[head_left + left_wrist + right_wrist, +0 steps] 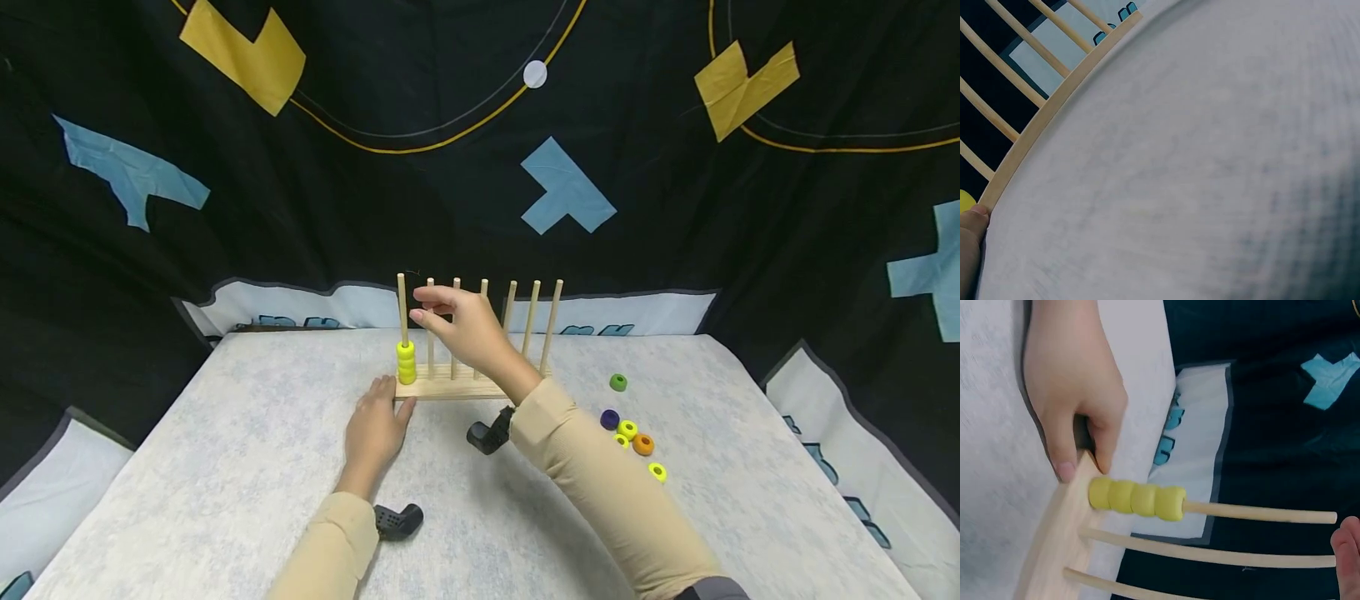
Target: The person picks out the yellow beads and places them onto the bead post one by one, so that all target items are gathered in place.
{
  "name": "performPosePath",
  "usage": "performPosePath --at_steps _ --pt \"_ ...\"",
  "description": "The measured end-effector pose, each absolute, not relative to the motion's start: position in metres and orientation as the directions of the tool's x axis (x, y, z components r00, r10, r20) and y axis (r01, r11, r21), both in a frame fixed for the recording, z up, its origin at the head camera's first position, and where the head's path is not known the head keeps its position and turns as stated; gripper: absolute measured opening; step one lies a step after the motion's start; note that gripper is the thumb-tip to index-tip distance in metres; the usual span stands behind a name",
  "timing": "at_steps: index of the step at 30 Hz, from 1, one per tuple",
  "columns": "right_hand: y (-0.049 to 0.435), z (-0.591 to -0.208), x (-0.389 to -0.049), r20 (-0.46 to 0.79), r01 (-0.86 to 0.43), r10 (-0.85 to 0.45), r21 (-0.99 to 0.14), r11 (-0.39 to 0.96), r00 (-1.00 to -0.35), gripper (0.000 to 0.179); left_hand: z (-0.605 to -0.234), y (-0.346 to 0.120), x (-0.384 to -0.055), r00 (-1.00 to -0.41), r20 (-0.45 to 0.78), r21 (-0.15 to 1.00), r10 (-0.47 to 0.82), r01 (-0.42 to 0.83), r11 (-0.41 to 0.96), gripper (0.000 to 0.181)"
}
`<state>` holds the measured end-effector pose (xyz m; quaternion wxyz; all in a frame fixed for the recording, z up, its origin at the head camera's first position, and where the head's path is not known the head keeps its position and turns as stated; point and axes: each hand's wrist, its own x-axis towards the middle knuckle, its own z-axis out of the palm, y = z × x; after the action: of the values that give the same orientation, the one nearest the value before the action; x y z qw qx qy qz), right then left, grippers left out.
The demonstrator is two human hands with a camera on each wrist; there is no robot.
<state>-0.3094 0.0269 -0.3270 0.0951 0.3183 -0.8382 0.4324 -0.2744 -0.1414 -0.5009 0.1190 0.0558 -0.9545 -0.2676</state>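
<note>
Yellow beads (pixel 1138 498) – four of them – sit stacked at the foot of the leftmost peg (pixel 402 310) of a wooden rack (pixel 457 389) standing upright on the table (pixel 225 467). From where I'm standing, the left hand (pixel 375 425) grips the rack's left end between thumb and fingers, bracing it, I'd say. The right hand (pixel 474 327) hangs high, near the tips of that peg and its neighbour, thumb and fingertips parted – I see no bead between them. Over to the right lie the loose ones: a green bead (pixel 618 386), a purple bead (pixel 609 420), an orange bead (pixel 638 448) and three more yellow rings (pixel 652 471).

I take this for the threading stage, with the right hand between beads. Another bead would call for a reach to that scatter, a light pinch, then lining its hole up over a peg's tip while the left hand steadies the base.
</note>
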Motion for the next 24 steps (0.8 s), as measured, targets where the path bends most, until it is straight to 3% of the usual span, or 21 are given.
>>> performPosePath --at_steps 11,24 --pt "0.044 -0.351 -0.281 0.461 -0.661 -0.501 -0.660 0.357 -0.732 0.036 -0.502 -0.142 -0.276 -0.973 0.167 0.511 -0.158 -0.052 0.858 0.064" --pt "0.093 -0.377 -0.274 0.419 -0.599 -0.446 -0.677 0.427 -0.791 0.034 -0.500 -0.140 -0.274 -0.967 0.202 0.499 -0.152 -0.032 0.866 0.064"
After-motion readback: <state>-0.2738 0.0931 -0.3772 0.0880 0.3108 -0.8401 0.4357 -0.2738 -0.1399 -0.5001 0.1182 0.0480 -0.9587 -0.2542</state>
